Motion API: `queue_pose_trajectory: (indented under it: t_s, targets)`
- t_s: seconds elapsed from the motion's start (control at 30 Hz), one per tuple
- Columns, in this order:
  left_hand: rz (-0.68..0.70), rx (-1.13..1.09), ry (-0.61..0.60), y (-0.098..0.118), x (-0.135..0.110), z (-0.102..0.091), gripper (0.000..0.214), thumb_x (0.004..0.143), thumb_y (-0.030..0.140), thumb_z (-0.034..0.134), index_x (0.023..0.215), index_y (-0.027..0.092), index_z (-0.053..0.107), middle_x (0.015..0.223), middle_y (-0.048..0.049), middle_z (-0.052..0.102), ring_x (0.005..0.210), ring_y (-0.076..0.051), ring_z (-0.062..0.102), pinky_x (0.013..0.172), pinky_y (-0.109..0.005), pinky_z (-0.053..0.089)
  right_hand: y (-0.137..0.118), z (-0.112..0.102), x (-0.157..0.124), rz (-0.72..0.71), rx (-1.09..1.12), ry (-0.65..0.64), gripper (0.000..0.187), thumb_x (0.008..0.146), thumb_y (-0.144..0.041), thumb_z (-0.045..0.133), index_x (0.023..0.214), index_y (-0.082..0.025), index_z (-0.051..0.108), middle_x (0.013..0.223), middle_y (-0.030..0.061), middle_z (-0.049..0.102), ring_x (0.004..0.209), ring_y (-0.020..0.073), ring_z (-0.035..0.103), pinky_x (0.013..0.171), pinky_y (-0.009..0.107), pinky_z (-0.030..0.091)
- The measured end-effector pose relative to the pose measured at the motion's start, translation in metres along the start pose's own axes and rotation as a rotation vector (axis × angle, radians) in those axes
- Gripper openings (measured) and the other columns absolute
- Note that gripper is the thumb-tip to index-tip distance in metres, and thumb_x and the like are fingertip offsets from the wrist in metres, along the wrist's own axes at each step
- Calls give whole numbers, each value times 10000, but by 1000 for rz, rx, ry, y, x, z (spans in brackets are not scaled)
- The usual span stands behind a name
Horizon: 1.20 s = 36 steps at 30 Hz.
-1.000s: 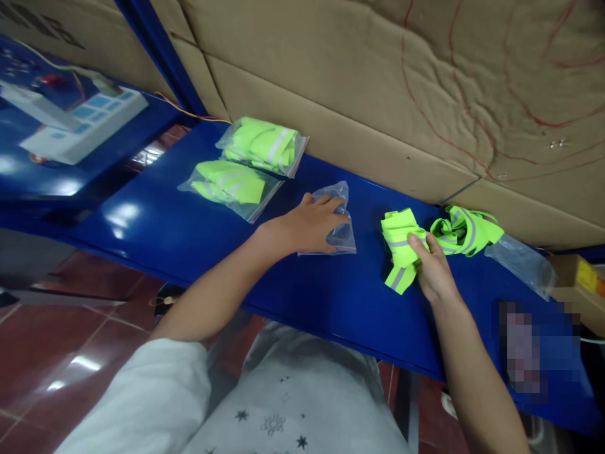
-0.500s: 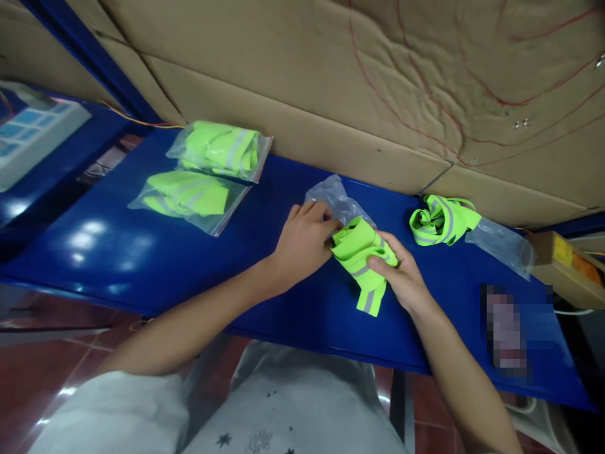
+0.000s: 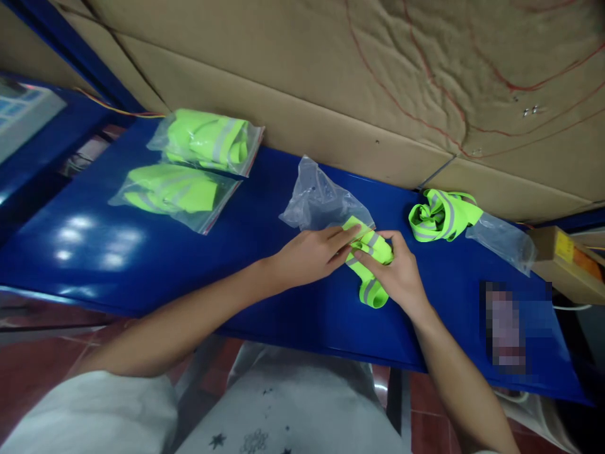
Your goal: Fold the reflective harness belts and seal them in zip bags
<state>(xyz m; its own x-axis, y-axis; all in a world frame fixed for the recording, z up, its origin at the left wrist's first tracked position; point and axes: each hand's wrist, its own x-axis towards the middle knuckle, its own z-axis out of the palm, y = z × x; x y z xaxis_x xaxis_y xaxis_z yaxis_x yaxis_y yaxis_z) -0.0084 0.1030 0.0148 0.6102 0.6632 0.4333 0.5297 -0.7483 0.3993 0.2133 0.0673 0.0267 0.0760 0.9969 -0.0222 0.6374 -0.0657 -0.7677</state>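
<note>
A neon yellow-green reflective strap point(image 3: 373, 249) with grey stripes is bunched between my two hands above the blue table. My left hand point(image 3: 321, 252) closes its fingers on the strap's left side. On the right side, my right hand point(image 3: 396, 268) grips the folds between thumb and fingers. A looped end hangs below the hands. Just behind them lies a clear plastic bag point(image 3: 316, 198), its near edge partly covered by the strap and my left hand. Farther right rests another loose bundle of reflective strap point(image 3: 442, 215), touching a second clear bag point(image 3: 503, 243).
Two zip bags of folded reflective straps point(image 3: 208, 139) point(image 3: 172, 192) lie at the left on the blue table point(image 3: 265, 189). A cardboard wall point(image 3: 293, 82) borders the back. At the right are a small cardboard box point(image 3: 562, 261) and a pixelated object point(image 3: 505, 328).
My left hand has moved right and over the strap, which is now more gathered. The strap's hanging end has curled into a loop. The clear bag behind shows more spread out.
</note>
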Motion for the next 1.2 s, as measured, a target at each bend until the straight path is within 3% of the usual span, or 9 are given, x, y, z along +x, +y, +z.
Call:
queue_pose_trajectory:
  t_s: [0.13, 0.2, 0.33, 0.53, 0.7, 0.8, 0.9, 1.07, 1.2]
  targets:
    - [192, 226, -161, 1, 2, -22, 766, 941, 437, 706, 1563, 119, 392, 1395, -206, 615, 1237, -335, 632, 1052, -486, 523, 3, -5, 4, -60, 113, -51, 536, 757, -593, 838, 1082, -233, 611, 933, 1, 709, 764, 176, 624, 665, 273, 491]
    - [221, 362, -211, 2, 5, -37, 871, 864, 373, 807, 1584, 157, 367, 1522, -212, 517, 1364, -382, 533, 1148, -576, 425, 4, -7, 7, -80, 205, -94, 493, 768, -561, 844, 1064, -236, 620, 953, -3, 702, 797, 171, 626, 700, 272, 507]
    - [263, 506, -192, 2, 6, -53, 694, 961, 161, 632, 1593, 206, 348, 1693, -161, 301, 1551, -339, 319, 1247, -621, 273, 3, -10, 9, -61, 346, -180, 456, 789, -524, 846, 1083, -249, 630, 959, -12, 691, 823, 166, 630, 724, 265, 521]
    - [285, 544, -123, -4, 6, -49, 561, 1022, 112, 438, 1570, 218, 396, 1428, -154, 608, 1274, -295, 612, 1052, -473, 498, -3, -15, 0, 35, 502, -393, 537, 859, -519, 793, 1277, -296, 540, 1098, 5, 686, 915, 181, 662, 794, 284, 559]
    - [226, 520, -39, 1, 6, -43, 630, 1018, 176, 461, 1624, 205, 293, 1608, -170, 446, 1456, -323, 467, 1201, -585, 345, -3, -15, -2, 117, 630, -469, 512, 850, -500, 808, 1245, -307, 545, 1086, 5, 698, 956, 193, 681, 849, 304, 571]
    - [228, 409, -88, 2, 5, -39, 727, 993, 333, 563, 1630, 162, 258, 1696, -190, 284, 1563, -349, 308, 1259, -655, 192, -1, -8, 1, 143, 678, -412, 483, 830, -498, 820, 1209, -300, 594, 1084, 9, 710, 961, 212, 694, 869, 331, 577]
    - [186, 265, -155, 1, 2, -33, 934, 918, 499, 651, 1637, 93, 216, 1689, -238, 267, 1583, -389, 247, 1265, -679, 135, 2, 2, 5, 136, 699, -290, 465, 843, -521, 795, 1210, -289, 630, 1133, 24, 721, 1006, 232, 701, 899, 353, 577]
    - [150, 231, -242, 0, -2, -27, 905, 892, 241, 640, 1644, 62, 168, 1718, -242, 162, 1613, -369, 148, 1276, -615, 158, 5, 6, 6, -52, 481, -111, 487, 836, -489, 815, 1237, -264, 653, 1198, 37, 722, 1054, 236, 687, 939, 357, 559]
    - [164, 308, -214, -3, 3, -33, 719, 955, 176, 590, 1604, 87, 294, 1646, -214, 373, 1526, -328, 367, 1211, -492, 307, 3, 0, 3, -83, 459, -98, 505, 826, -495, 825, 1240, -264, 651, 1186, 35, 728, 1028, 227, 701, 892, 342, 576]
